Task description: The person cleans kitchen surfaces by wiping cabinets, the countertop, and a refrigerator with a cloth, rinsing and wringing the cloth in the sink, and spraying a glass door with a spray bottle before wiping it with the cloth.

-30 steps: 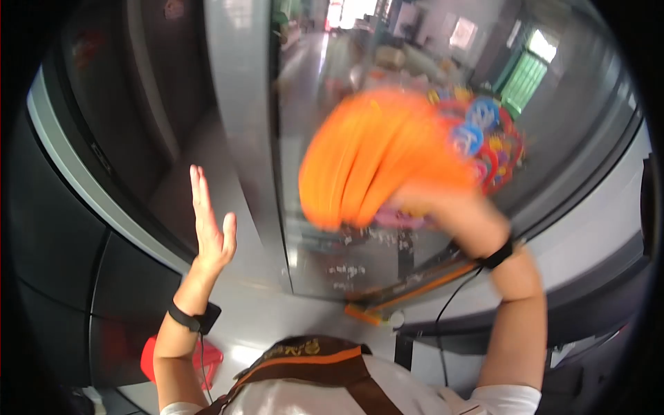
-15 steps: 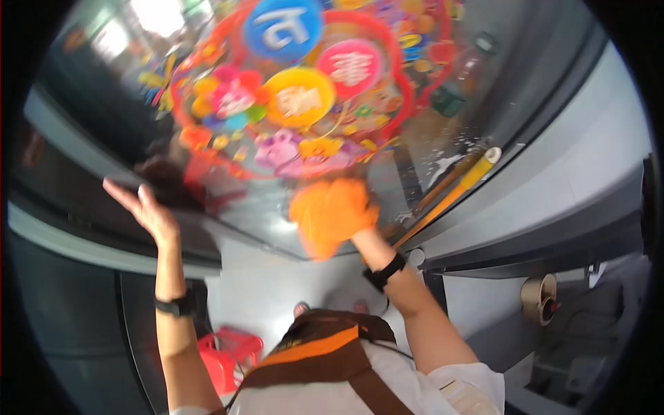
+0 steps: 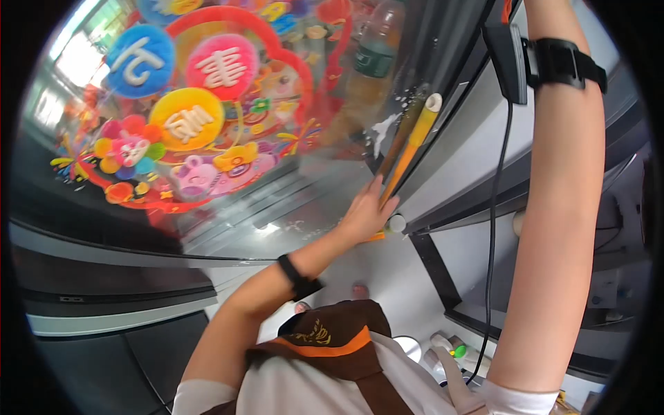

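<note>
My left hand (image 3: 370, 213) reaches across to the orange pole with a yellow end (image 3: 413, 142), which slants up along the right side of the glass. Its fingers and thumb are closed around the lower part of this pole. An orange-yellow piece (image 3: 375, 236) shows just below the hand. My right forearm (image 3: 564, 200) is raised at the right, and its hand lies beyond the top edge of the view. A sliver of orange (image 3: 507, 10) shows up there by the black device (image 3: 508, 63) on that wrist; what it belongs to is cut off.
Colourful stickers (image 3: 187, 119) cover the glass panel (image 3: 277, 232). A plastic bottle (image 3: 377, 52) appears near the pole, with white splashes (image 3: 380, 131) below it. A black cable (image 3: 492, 235) hangs beside my right arm. Several small items (image 3: 453, 349) are low at the right.
My left hand has swung from open at the far left to the pole. My right hand, earlier on the glass with an orange cloth, has risen right and out of view. The view has turned.
</note>
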`<state>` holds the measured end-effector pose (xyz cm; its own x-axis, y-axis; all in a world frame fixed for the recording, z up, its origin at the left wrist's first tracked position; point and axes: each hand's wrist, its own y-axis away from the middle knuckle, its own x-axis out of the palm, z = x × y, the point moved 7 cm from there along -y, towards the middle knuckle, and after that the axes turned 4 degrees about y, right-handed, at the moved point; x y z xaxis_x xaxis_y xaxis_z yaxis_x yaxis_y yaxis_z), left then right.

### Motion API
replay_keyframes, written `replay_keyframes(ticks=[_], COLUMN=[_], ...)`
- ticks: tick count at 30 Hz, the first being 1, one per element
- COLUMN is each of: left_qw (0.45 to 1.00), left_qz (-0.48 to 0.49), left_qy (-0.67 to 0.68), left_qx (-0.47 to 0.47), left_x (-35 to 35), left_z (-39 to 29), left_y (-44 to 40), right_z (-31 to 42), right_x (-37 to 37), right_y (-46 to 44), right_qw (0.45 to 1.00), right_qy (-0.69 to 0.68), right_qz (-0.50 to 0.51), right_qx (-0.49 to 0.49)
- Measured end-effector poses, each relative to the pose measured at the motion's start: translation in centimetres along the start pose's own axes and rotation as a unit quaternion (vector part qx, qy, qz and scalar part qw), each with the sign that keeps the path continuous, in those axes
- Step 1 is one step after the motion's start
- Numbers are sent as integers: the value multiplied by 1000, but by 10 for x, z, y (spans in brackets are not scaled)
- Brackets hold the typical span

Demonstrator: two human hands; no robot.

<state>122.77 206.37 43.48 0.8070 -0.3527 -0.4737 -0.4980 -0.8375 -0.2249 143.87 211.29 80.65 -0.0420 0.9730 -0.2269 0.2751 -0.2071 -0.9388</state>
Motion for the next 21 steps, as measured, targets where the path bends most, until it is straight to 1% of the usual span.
replay_keyframes(ticks=[2,4,5,6,7,8,10,11,13,15,17,19,21], left_qw=[992,965,964,953,941,940,964,966,981,987,987,987,990], left_qz=[-110,-192,-183,-210,-236,-227,-155,-147,-45,-10,-21,-34,-111], left_qy=[-28,47,49,31,9,7,68,66,107,87,86,89,88], left_qx=[-49,-172,-188,-218,-244,-254,-204,-203,-155,-132,-135,-130,-17], left_x=[55,97,116,123,129,133,140,142,158,178,205,233,245], left_z=[33,73,84,89,90,85,61,47,19,-12,-4,20,30], left_y=[-45,-67,-76,-80,-73,-66,-64,-57,-36,-32,-40,-53,-72], right_z=[-39,-71,-86,-95,-106,-118,-142,-151,-164,-167,-165,-154,-130], right_x=[-11,-18,-20,-23,-28,-35,-43,-49,-51,-48,-43,-36,-22], right_y=[16,32,41,49,55,59,66,70,76,82,84,89,92], right_qw=[999,998,995,993,993,993,994,993,992,993,993,994,994], right_qy=[27,61,90,110,106,102,99,104,116,111,113,109,104], right_qz=[17,34,41,50,53,53,50,46,41,32,16,-1,-28], right_qx=[-9,-10,-6,-10,-9,-6,0,7,17,23,30,32,36])
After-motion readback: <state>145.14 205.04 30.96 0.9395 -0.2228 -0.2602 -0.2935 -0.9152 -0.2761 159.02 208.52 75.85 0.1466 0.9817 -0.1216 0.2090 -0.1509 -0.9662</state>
